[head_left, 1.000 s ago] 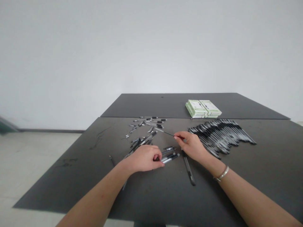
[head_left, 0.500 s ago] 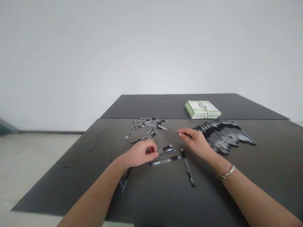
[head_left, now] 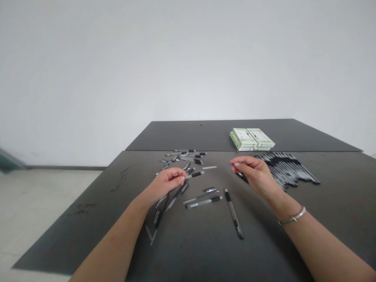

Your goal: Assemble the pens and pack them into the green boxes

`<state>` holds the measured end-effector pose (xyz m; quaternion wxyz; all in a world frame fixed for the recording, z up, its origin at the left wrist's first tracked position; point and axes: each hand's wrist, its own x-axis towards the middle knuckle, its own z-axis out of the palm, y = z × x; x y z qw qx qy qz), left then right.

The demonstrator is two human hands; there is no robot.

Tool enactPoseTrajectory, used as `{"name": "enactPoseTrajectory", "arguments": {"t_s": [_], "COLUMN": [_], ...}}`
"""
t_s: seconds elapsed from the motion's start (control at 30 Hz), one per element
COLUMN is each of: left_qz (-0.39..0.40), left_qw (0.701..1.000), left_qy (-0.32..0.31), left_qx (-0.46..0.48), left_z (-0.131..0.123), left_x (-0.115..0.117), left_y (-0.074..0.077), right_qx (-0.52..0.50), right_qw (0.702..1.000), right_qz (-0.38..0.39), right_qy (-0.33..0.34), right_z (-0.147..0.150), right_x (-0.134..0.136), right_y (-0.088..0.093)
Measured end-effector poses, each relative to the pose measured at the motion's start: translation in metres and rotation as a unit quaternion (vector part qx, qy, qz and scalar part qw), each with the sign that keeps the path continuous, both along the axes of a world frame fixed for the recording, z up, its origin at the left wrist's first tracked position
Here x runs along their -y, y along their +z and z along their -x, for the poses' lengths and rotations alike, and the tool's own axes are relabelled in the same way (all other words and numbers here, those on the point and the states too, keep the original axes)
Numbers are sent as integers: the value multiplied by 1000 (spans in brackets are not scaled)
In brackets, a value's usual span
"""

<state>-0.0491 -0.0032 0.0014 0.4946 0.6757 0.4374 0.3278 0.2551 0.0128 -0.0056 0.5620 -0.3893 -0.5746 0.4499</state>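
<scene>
One pen barrel is pinched in the left hand; one thin refill is pinched in the right hand, both held above the table. Two green boxes are seen beyond.

Two dark tables against a plain white wall, pale floor.

The left hand hides the rear of the pen barrel — print on the boxes is too small.
</scene>
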Motion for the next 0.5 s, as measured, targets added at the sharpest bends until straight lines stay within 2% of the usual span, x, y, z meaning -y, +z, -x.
{"name": "enactPoseTrajectory", "arguments": {"t_s": [0.27,0.5], "left_qz": [-7,-12], "left_qw": [999,1000], "left_qy": [32,21], "left_qx": [9,8], "left_z": [2,1], "left_x": [1,3], "left_y": [-2,2], "right_qx": [-7,11], "right_qw": [1000,1000], "right_qz": [-10,-18], "right_qy": [-6,8], "right_z": [-2,0], "right_x": [1,1], "right_y": [5,3]}}
